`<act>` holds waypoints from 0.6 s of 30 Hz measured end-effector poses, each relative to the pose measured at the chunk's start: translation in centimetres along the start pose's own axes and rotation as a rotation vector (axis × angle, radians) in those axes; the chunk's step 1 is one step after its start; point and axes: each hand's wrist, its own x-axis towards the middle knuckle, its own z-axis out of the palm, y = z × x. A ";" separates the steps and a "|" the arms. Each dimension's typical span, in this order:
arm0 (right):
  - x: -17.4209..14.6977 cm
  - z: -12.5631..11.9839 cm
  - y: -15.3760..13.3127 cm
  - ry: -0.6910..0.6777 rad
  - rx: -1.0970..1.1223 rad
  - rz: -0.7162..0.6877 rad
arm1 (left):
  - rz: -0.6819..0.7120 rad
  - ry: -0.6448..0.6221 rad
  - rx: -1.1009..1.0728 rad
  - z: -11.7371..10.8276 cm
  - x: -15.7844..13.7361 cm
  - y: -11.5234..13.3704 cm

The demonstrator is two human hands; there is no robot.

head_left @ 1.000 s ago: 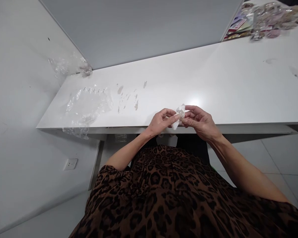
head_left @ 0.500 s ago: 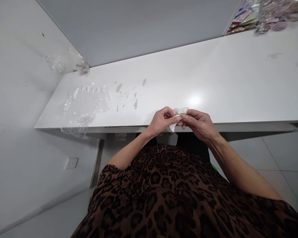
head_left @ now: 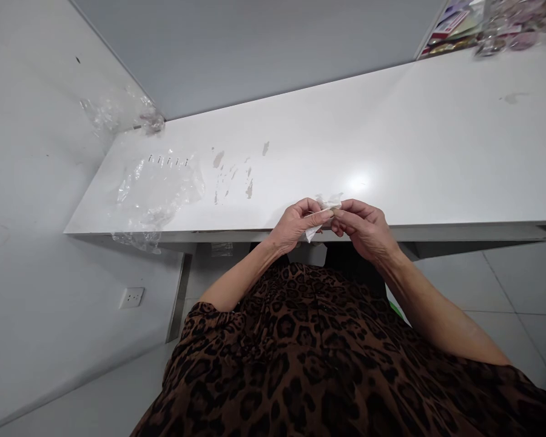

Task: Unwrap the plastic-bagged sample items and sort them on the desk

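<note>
Together, two hands [head_left: 293, 227] pinch one crumpled white scrap [head_left: 330, 202] between them.

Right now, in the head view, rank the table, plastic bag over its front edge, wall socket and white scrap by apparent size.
1. Table
2. Plastic bag
3. White scrap and wall socket: unsure; similar, and the scrap is partly covered.
</note>
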 end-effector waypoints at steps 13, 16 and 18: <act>-0.9 -0.2 -0.7 0.011 -0.018 -0.324 | -0.031 0.047 0.019 -0.8 -0.1 0.2; -1.1 -0.5 -1.4 -0.037 -0.059 -0.509 | 0.021 -0.022 0.082 -0.7 -0.8 0.7; -1.6 -0.6 -2.0 -0.083 -0.104 -0.640 | 0.087 -0.033 0.091 -0.2 -1.4 1.5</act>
